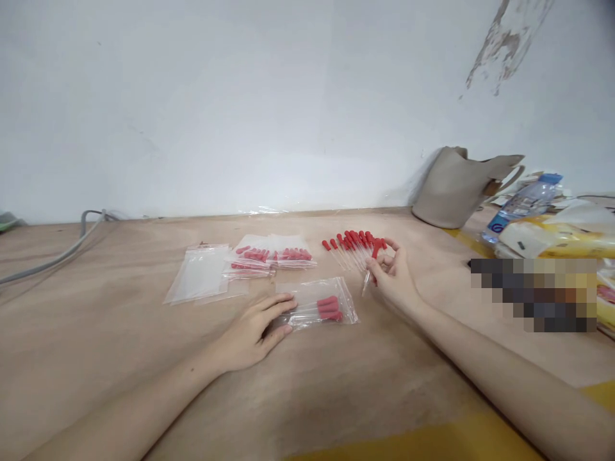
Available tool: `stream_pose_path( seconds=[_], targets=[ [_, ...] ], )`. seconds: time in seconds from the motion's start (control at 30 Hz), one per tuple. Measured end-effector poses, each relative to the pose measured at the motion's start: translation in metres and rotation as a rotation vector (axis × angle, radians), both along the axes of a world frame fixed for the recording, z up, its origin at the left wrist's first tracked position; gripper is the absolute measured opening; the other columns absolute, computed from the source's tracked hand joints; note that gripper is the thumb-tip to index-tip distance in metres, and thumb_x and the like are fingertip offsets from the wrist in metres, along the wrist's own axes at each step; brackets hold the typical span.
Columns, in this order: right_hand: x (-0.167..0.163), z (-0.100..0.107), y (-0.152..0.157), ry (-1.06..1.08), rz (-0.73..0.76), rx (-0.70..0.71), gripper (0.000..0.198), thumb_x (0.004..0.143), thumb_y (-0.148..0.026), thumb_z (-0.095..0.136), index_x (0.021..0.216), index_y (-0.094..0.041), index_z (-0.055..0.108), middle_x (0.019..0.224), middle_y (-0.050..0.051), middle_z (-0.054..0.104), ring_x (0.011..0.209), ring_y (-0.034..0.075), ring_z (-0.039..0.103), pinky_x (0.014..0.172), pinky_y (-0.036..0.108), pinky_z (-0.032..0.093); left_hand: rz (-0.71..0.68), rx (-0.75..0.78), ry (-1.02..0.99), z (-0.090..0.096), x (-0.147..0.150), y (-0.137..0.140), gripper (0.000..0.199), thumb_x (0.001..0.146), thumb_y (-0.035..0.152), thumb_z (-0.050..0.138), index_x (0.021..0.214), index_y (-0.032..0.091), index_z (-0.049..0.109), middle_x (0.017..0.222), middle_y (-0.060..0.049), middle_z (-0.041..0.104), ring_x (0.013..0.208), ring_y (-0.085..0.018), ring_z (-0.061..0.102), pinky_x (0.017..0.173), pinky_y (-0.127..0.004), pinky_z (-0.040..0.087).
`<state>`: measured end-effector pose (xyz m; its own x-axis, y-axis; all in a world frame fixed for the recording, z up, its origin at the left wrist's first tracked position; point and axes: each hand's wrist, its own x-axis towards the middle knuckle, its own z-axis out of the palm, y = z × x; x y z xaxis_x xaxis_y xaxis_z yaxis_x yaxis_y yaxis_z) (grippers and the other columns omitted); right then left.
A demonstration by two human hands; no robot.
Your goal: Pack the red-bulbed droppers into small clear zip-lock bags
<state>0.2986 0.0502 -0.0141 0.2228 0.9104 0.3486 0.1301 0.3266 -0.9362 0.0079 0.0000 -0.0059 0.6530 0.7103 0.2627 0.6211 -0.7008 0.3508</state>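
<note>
My left hand (257,330) lies over the left end of a clear zip bag (348,299), its fingers stretched out and thumb apart. Inside that bag are a few droppers with red rubber bulbs (329,307). My right hand (396,278) pinches a dropper (366,282) with a clear tip pointing down; a red bulb shows at the fingers. Just behind it, a fanned pile of loose red-bulbed droppers (353,243) lies on the table, partly hidden by the right hand.
Filled zip bags of droppers (293,254) lie behind the left hand, with flat clear bags (199,275) to their left. A grey cable (57,259) runs at left. At right are a beige bag (454,189), a plastic bottle (528,198) and yellow packaging (552,237). A wall (288,115) stands behind.
</note>
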Motion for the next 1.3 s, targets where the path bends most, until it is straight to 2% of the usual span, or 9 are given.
stream_pose_path(
  seconds=[0.2,0.47,0.63,0.77,0.9,1.0,1.1,1.2,1.3],
  targets=[
    [-0.007,-0.008,-0.005,0.194,-0.024,-0.115,0.068,0.063,-0.034,0.067,0.117,-0.022,0.027,0.06,-0.01,0.049,0.046,0.01,0.053,0.045,0.024,0.047,0.008,-0.004,0.007,0.0,-0.001,0.0,0.038,0.091,0.03,0.044,0.129,0.025,0.044,0.133,-0.006,0.046,0.119,-0.023,0.046,0.099,-0.041,0.039],
    [-0.017,-0.008,-0.009,0.392,0.1,-0.239,0.031,0.075,-0.028,0.055,0.096,-0.025,0.032,0.067,-0.007,0.057,0.056,0.012,0.063,0.06,0.031,0.054,-0.003,0.002,-0.003,-0.001,-0.001,0.001,0.039,0.091,0.028,0.045,0.13,0.026,0.043,0.134,-0.005,0.045,0.119,-0.023,0.046,0.099,-0.042,0.04],
    [-0.017,-0.009,-0.015,0.424,0.185,-0.27,0.028,0.077,-0.025,0.053,0.096,-0.025,0.033,0.066,-0.007,0.057,0.054,0.012,0.062,0.058,0.029,0.052,0.002,0.006,0.001,-0.002,-0.001,0.001,0.039,0.091,0.029,0.045,0.129,0.025,0.044,0.133,-0.006,0.045,0.12,-0.023,0.044,0.1,-0.042,0.039],
    [-0.015,-0.007,-0.017,0.436,0.177,-0.298,0.029,0.075,-0.027,0.057,0.093,-0.024,0.035,0.068,-0.006,0.059,0.059,0.013,0.064,0.064,0.032,0.053,0.004,0.005,0.006,0.0,0.0,0.0,0.039,0.091,0.029,0.045,0.129,0.025,0.044,0.134,-0.006,0.045,0.12,-0.023,0.044,0.1,-0.042,0.039],
    [-0.004,-0.005,-0.016,0.216,0.321,-0.372,0.028,0.067,-0.028,0.068,0.083,-0.02,0.047,0.074,-0.001,0.062,0.066,0.012,0.062,0.067,0.029,0.05,0.013,0.006,0.006,0.001,0.0,-0.002,0.041,0.091,0.03,0.045,0.131,0.025,0.041,0.133,-0.007,0.045,0.121,-0.023,0.044,0.1,-0.043,0.039],
    [0.008,-0.004,-0.011,-0.091,0.439,-0.406,0.027,0.062,-0.03,0.072,0.08,-0.016,0.058,0.062,-0.003,0.058,0.056,0.008,0.053,0.056,0.024,0.044,0.018,0.009,0.004,0.002,0.0,-0.002,0.042,0.091,0.031,0.045,0.131,0.024,0.041,0.133,-0.007,0.045,0.121,-0.023,0.044,0.1,-0.042,0.038],
    [0.012,-0.004,-0.006,-0.333,0.457,-0.305,0.027,0.064,-0.033,0.07,0.083,-0.016,0.065,0.054,-0.005,0.051,0.05,0.008,0.045,0.051,0.023,0.039,0.018,0.017,0.006,0.001,0.0,-0.001,0.041,0.091,0.032,0.045,0.131,0.024,0.041,0.133,-0.007,0.046,0.12,-0.024,0.044,0.099,-0.042,0.039],
    [0.003,-0.005,-0.004,-0.4,0.536,-0.142,0.022,0.07,-0.035,0.063,0.082,-0.017,0.068,0.073,0.001,0.062,0.065,0.012,0.054,0.063,0.027,0.043,0.025,0.016,0.016,0.002,0.001,-0.001,0.041,0.091,0.032,0.045,0.131,0.025,0.041,0.133,-0.007,0.046,0.12,-0.024,0.045,0.099,-0.042,0.039],
    [-0.01,-0.007,-0.004,-0.415,0.569,-0.067,0.021,0.074,-0.035,0.058,0.078,-0.017,0.068,0.085,0.005,0.065,0.077,0.016,0.058,0.07,0.029,0.044,0.027,0.009,0.016,0.001,0.001,-0.001,0.041,0.091,0.031,0.045,0.131,0.024,0.042,0.133,-0.007,0.046,0.12,-0.023,0.045,0.099,-0.041,0.039]
  ],
)
